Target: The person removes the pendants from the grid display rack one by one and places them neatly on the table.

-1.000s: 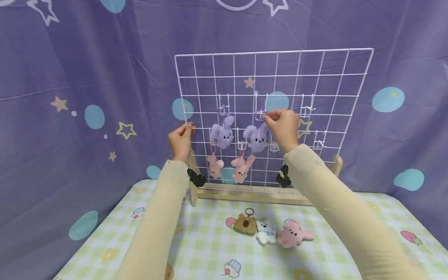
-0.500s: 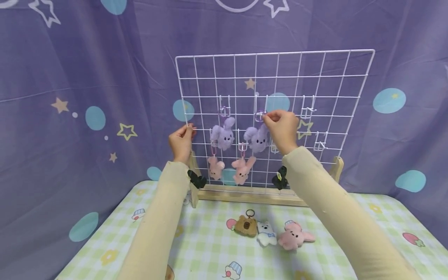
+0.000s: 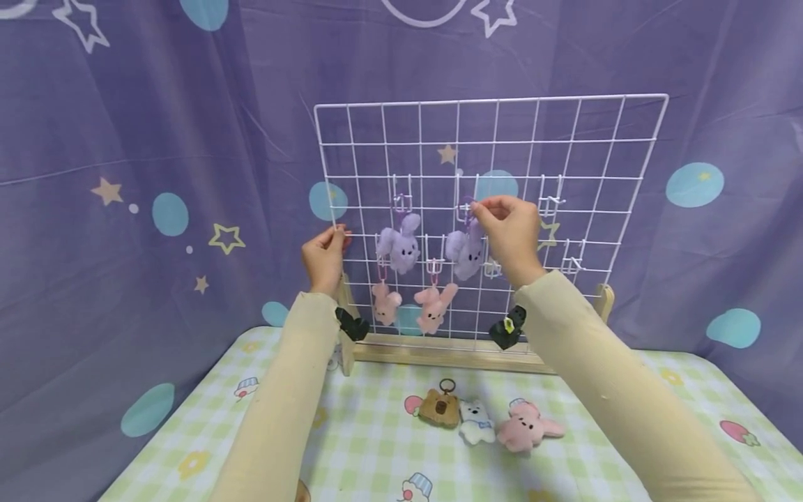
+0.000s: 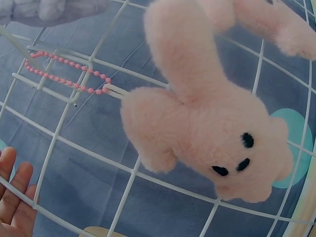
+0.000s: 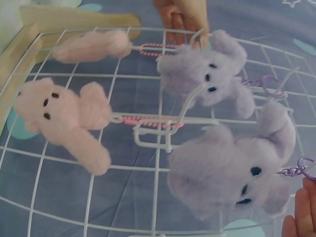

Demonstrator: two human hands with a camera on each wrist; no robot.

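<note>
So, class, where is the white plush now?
In the head view, the white plush lies on the checked cloth, right of centre, between the brown plush and pink plush.

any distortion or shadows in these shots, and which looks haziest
Head view: soft shadow on the tablecloth near the pink plush lying there; left wrist view: the white grid bows into curves; right wrist view: same bowing, and haziest, nearer purple plush washed out.
</note>
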